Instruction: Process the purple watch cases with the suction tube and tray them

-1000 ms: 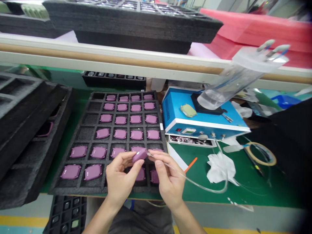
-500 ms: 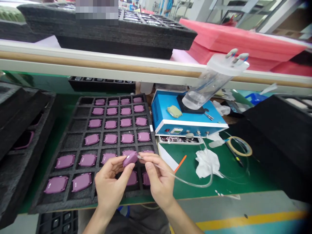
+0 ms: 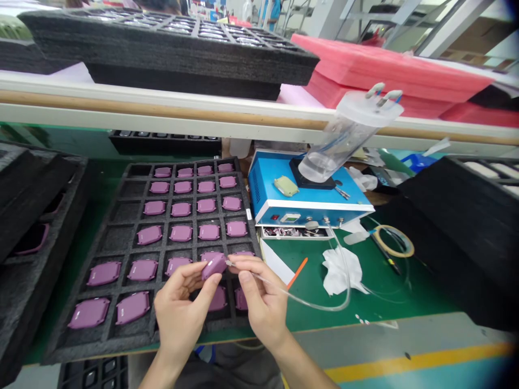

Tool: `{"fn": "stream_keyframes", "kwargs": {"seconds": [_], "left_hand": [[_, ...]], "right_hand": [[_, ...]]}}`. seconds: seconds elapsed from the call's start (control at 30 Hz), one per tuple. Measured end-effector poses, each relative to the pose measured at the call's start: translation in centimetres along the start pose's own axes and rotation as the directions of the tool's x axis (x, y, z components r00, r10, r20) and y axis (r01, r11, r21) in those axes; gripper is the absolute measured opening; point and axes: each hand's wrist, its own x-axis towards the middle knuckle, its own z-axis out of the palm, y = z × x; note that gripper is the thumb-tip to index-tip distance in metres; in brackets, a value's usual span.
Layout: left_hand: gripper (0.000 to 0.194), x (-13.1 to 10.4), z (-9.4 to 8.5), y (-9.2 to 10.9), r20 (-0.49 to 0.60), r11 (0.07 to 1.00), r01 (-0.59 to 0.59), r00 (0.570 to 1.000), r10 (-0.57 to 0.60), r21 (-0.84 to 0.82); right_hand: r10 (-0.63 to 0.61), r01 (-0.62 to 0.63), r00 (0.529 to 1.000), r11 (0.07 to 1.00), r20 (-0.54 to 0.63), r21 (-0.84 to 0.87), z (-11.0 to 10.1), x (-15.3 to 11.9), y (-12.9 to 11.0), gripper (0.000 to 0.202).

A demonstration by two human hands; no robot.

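Note:
My left hand [image 3: 180,305] pinches a purple watch case [image 3: 213,266] between thumb and fingers, tilted so its edge faces right. A thin clear tube [image 3: 312,304] runs into my right hand [image 3: 265,300], whose thumb and fingers are closed on its end. The small tip of that tube is at the right edge of the watch case; whether they touch I cannot tell. Below both hands lies a black foam tray [image 3: 115,237] holding rows of similar purple cases, with several bare compartments along its left side.
The tube leads to a blue machine [image 3: 263,192] carrying a clear cylinder [image 3: 330,143] and a pale green watch case [image 3: 286,186]. A small parts drawer [image 3: 298,233], an orange stick [image 3: 298,272], white tissue [image 3: 343,270] and a tape roll [image 3: 393,241] lie around. Black foam stacks [image 3: 36,216] flank the left.
The view has shifted slightly, so the scene sits a little further left. Both hands keep their holds, and the watch case appears turned slightly.

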Motion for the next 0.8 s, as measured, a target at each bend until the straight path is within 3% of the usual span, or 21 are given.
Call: {"fn": "stream_keyframes", "kwargs": {"seconds": [0.2, 0.3, 0.37, 0.43, 0.5, 0.57, 0.67, 0.8], "left_hand": [[0.016, -1.0, 0.2, 0.0, 0.000, 0.998, -0.044, 0.999, 0.044, 0.034], [0.014, -0.1, -1.1, 0.8, 0.044, 0.968, -0.147, 0.989, 0.141, 0.204], [0.018, 2.2, -3.5, 1.2, 0.059, 0.885, -0.217, 0.975, 0.212, 0.412], [0.023, 5.3, -7.0, 1.5, 0.035, 0.756, -0.215, 0.968, 0.247, 0.619], [0.028, 8.6, -10.4, 1.3, 0.045, 0.611, -0.144, 0.984, 0.174, 0.778], [0.026, 11.2, -12.4, 0.9, 0.060, 0.557, -0.107, 0.993, 0.102, 0.823], [0.025, 12.3, -12.7, 0.5, 0.092, 0.496, -0.102, 0.995, 0.046, 0.862], [0.035, 8.9, -11.3, 2.2, 0.087, 0.390, -0.106, 0.994, 0.067, 0.915]], "right_hand": [[-0.023, 0.023, 1.000, 0.999, 0.008, -0.043, -0.4, -0.4, -0.1, 0.018], [-0.030, 0.029, 0.999, 0.997, -0.024, -0.069, -0.8, -1.2, -0.2, 0.017], [-0.014, 0.010, 0.998, 0.998, -0.066, -0.064, -1.0, -1.6, -0.2, 0.015], [0.017, -0.021, 0.996, 0.999, -0.085, -0.046, -1.0, -1.9, -0.3, 0.013], [0.044, -0.047, 0.995, 0.998, -0.085, -0.031, -1.0, -2.0, -0.5, 0.012], [0.065, -0.067, 0.994, 0.997, -0.083, -0.027, -1.0, -2.0, -0.8, 0.012], [0.112, -0.116, 0.989, 0.992, -0.093, -0.042, -0.8, -2.3, -1.2, 0.018], [0.155, -0.167, 0.972, 0.984, -0.179, -0.054, -0.9, -3.0, -1.2, 0.026]]}}
